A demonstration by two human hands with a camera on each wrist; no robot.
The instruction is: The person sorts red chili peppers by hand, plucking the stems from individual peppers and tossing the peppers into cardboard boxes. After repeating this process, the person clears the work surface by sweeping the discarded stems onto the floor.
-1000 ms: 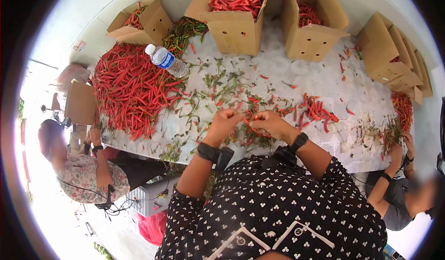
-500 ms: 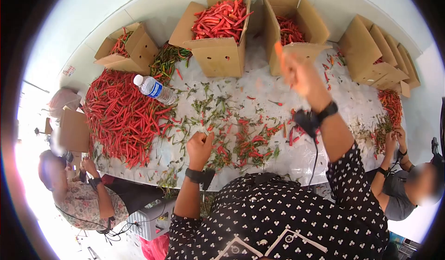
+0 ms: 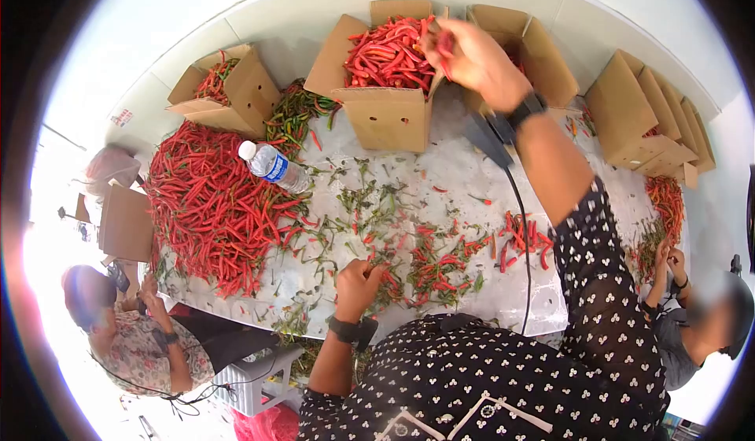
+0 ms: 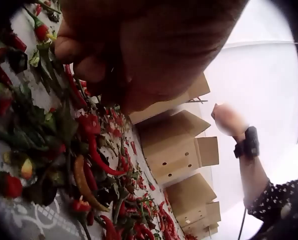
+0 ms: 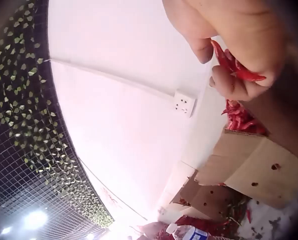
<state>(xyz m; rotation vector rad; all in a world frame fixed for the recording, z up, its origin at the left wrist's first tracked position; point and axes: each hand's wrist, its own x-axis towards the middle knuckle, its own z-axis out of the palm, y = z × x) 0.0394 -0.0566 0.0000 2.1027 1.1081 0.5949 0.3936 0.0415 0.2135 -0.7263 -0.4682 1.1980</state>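
Observation:
My right hand is raised at the right rim of the middle cardboard box, which is heaped with red chillies. Its curled fingers hold a few red chillies, seen clearly in the right wrist view. Low over the near part of the table, my left hand has its fingers curled in; no object shows in them, and the palm is hidden in shadow in the left wrist view. Just beyond it lie loose stems and chilli bits.
A large pile of red chillies fills the table's left, with a water bottle lying on it. More cardboard boxes line the wall. A small group of chillies lies right of centre. One person works at each end.
Both hands were together over a chilli near the table's front. The right hand has since swung up and away to the middle box with chillies; the left has stayed low, curled.

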